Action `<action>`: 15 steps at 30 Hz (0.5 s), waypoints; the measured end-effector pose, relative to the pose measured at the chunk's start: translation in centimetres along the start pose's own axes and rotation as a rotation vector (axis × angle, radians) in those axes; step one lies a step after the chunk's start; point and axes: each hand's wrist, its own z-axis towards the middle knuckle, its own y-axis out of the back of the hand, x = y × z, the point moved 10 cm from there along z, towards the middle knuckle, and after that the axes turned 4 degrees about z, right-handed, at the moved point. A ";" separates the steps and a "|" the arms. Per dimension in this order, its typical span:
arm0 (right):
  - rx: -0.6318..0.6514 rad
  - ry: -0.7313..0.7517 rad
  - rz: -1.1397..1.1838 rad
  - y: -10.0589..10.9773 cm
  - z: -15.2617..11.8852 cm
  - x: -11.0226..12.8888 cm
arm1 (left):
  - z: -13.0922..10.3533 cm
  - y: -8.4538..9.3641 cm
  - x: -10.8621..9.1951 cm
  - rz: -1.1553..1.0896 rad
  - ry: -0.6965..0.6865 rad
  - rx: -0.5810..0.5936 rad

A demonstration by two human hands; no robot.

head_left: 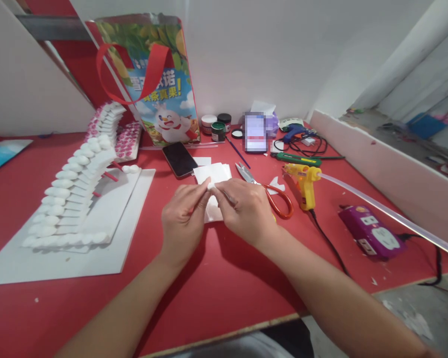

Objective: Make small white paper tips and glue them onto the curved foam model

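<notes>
Fingers (197, 188) of the left hand (181, 214) and right hand (246, 209): both sets pinching a small white piece (211, 186), tips nearly meeting. Piece mostly hidden; whether folded, rolled or pressed, cannot tell. It sits above the white sheets (213, 173), near the middle of the counter (194, 308)

Handling, my judgement: light, even pressure, thumbs opposed to forefingers; too hard a squeeze would likely crease or flatten it. Small turns, one side at a time, edges lined up before pressing firmly. Forearms reach in over the near edge; resting the wrists would probably steady the pinch

Just beyond the right hand: scissors (279, 204), blades slightly parted, tips pointing away; a paper scrap (276, 185) by the handles. Mind the knuckles there. Dark phone (179, 159) beyond the left hand

Further right: yellow glue gun (306, 181), clear stick out its back, nozzle toward the scissors. Could be hot; best to give that nozzle room

Further left, well apart: white curved model (80, 171) of rounded, overlapping pieces, on a white board (108, 263); a sleeve swept wide might knock it
</notes>
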 end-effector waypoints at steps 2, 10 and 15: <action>0.002 0.028 0.041 0.3 0.1 0.0 | 0.2 -0.1 0.8 -0.061 0.064 0.031; 0.071 0.075 0.043 -0.1 0.2 0.0 | 0.4 -1.3 4.8 -0.260 0.345 0.190; 0.136 -0.205 0.432 -0.8 0.5 -1.8 | 0.7 -0.3 4.1 -0.181 0.273 0.105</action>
